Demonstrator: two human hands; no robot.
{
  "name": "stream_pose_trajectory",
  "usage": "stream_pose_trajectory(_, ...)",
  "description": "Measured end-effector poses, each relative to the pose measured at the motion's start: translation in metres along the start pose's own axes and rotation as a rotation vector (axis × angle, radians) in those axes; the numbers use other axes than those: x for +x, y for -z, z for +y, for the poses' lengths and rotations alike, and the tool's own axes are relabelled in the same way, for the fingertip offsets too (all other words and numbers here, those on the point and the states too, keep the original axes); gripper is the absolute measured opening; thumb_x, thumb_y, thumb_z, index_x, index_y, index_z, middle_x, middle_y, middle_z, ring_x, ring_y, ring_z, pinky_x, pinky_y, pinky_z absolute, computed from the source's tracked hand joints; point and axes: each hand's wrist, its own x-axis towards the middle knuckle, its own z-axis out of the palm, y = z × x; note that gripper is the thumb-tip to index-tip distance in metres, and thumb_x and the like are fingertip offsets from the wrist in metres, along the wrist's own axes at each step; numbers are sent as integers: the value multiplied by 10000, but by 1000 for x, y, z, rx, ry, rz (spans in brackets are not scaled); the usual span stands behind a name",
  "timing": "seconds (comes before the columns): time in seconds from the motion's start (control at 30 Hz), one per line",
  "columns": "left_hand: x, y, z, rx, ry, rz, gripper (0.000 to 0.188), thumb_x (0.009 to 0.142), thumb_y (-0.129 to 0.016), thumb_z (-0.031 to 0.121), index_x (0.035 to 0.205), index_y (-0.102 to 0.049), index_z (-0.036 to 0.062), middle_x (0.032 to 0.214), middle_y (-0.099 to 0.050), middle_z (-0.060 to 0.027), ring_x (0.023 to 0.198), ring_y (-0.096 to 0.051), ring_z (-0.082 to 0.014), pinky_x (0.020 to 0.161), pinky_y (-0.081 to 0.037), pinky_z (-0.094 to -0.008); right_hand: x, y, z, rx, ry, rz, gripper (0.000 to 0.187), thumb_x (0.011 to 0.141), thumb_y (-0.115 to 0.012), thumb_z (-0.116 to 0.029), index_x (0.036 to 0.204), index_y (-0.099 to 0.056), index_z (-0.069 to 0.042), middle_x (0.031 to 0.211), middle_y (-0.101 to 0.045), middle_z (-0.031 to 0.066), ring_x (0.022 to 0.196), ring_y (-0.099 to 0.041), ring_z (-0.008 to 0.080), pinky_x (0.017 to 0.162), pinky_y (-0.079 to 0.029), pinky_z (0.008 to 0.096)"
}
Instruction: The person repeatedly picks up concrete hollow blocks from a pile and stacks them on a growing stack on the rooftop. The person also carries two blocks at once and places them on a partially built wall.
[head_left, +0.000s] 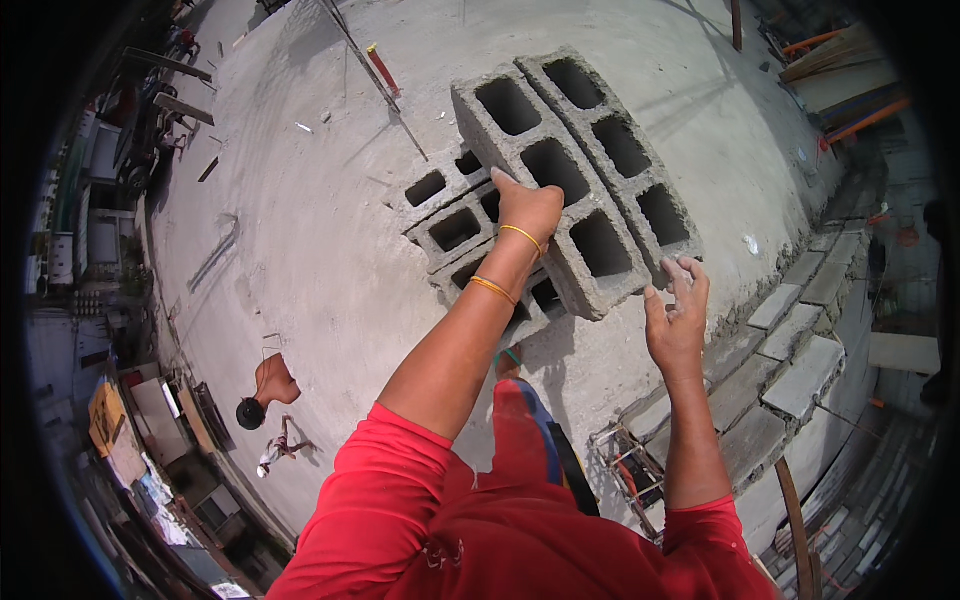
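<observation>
My left hand is closed on a grey hollow concrete block, thumb on its top face and fingers down in the middle hollow. A second concrete block lies right alongside it, tilted the same way with a narrow gap between. At the near end of that second block is my right hand, fingers apart and fingertips close to its corner; whether they touch it I cannot tell. Beneath and to the left, more hollow blocks sit together on the ground, partly covered by my left arm and the upper blocks.
To the right runs a low wall of laid blocks. A wooden post rises beside it. Thin rods and a red tube are beyond the stack. Two people are at the lower left. My foot is close to the stack.
</observation>
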Motion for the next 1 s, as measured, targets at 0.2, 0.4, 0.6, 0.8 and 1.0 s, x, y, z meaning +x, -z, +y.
stream_pose_trajectory(0.2, -18, 27, -7, 78, -40, 2, 1149, 789, -729, 270, 1574, 70, 15, 1546, -267, -351, 1432, -339, -433, 1181, -310, -392, -8, -10, 10, -64, 35, -66, 440, 973, -634, -206, 1381, -548, -68, 1412, -445, 158, 1218, -519, 315, 900, -484, 407)
stream_pose_trajectory(0.4, -92, 136, -79, 84, -311, -215, 788, 890, -677, 373, 1465, -359, -61, 1379, -519, -325, 1296, -531, -389, 1077, -426, -400, -23, -23, -41, -79, 130, -33, 421, 999, -618, -244, 1350, -554, -19, 1305, -554, 136, 1090, -565, 248, 886, -483, 384)
stream_pose_trajectory(0.6, -183, 366, -269, 271, 64, 10, 580, 909, -619, 405, 1298, -590, -25, 1308, -613, -251, 1246, -574, -380, 1039, -456, -434, -117, -166, -156, 158, 57, -783, 271, 996, -615, -174, 1152, -620, 48, 1005, -641, 75, 882, -567, 125, 782, -483, 281)
stream_pose_trajectory(0.8, -317, 577, -478, 211, 330, 558, 511, 904, -623, 383, 1223, -604, -14, 1130, -677, -248, 1108, -636, -390, 944, -496, -439, -302, -313, -324, -180, 40, -1336, 214, 885, -621, -120, 999, -682, 51, 800, -681, 90, 730, -651, 198, 701, -518, 321)
stream_pose_trajectory(1.0, -487, 649, -659, 29, 731, 849, 478, 901, -624, 356, 1185, -632, -29, 1124, -685, -249, 1093, -645, -393, 960, -497, -430, -459, -359, -602, -154, 721, -1623, 205, 888, -576, -25, 1053, -668, 54, 885, -707, 151, 839, -686, 201, 767, -533, 327)
